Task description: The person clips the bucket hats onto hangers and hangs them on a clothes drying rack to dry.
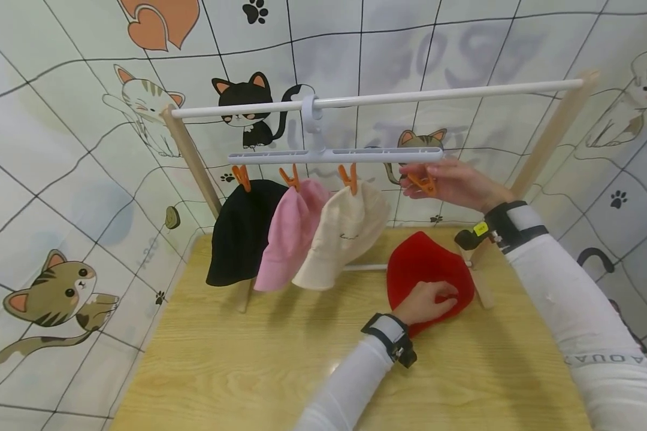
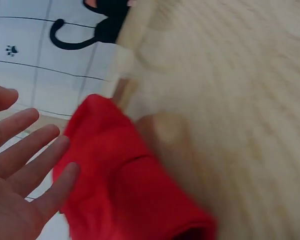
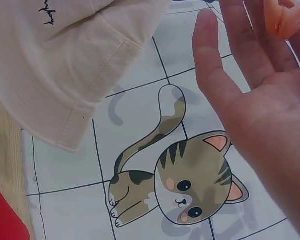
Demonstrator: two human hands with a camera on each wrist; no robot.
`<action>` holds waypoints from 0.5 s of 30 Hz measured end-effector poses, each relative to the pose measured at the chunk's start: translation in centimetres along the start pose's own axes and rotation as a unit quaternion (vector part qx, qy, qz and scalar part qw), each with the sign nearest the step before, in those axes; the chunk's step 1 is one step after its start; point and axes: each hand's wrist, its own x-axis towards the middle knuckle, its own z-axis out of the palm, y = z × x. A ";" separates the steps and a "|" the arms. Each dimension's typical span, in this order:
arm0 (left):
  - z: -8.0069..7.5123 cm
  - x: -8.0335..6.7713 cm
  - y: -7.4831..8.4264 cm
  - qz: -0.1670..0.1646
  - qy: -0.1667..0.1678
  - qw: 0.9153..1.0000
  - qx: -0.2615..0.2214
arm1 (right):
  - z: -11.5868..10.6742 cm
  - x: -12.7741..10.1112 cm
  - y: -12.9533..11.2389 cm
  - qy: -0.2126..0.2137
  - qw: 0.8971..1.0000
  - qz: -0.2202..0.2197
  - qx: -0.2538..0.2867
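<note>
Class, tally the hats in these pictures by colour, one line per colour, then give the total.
Black hat: 1
Pink hat: 1
Cream hat: 1
Red hat: 1
Total: 4 hats. Three hang from orange clips; the red one lies on the table under the left hand.

Hats, four in total: one black hat (image 1: 241, 230), one pink hat (image 1: 291, 233) and one cream hat (image 1: 345, 233) at centre frame, plus one red hat (image 1: 426, 266) on the tabletop (image 1: 237, 365) at lower centre. Orange clips, four in total: first clip (image 1: 242, 178), second clip (image 1: 290, 177), third clip (image 1: 348, 178) and fourth clip (image 1: 423, 183), spread from centre to centre right. One white hanger bar (image 1: 334, 157), one white rail (image 1: 377, 98) in the upper half, and two hands: left hand (image 1: 426, 302), right hand (image 1: 453, 182).
</note>
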 end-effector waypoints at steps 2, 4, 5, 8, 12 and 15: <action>0.6 -0.1 -0.3 -0.013 -0.020 1.000 0.004 | 0.1 0.0 0.1 -0.001 1.000 0.003 -0.006; 1.2 -0.3 -0.8 -0.020 -0.037 0.999 0.009 | 0.1 -0.1 0.1 0.003 1.000 0.008 -0.010; 1.5 -0.4 -1.1 -0.025 -0.044 0.999 0.008 | 0.1 -0.1 0.1 0.007 1.000 0.011 -0.014; 2.1 -0.7 -1.8 -0.037 -0.061 0.997 0.010 | 0.2 -0.2 0.1 0.017 0.999 0.019 -0.027; 2.2 -1.1 -2.3 -0.050 -0.074 0.996 0.011 | 0.1 -0.3 0.1 0.022 0.999 0.022 -0.040; 1.9 -1.3 -2.3 -0.069 -0.080 0.994 0.013 | 0.1 -0.5 0.2 0.029 0.998 0.024 -0.044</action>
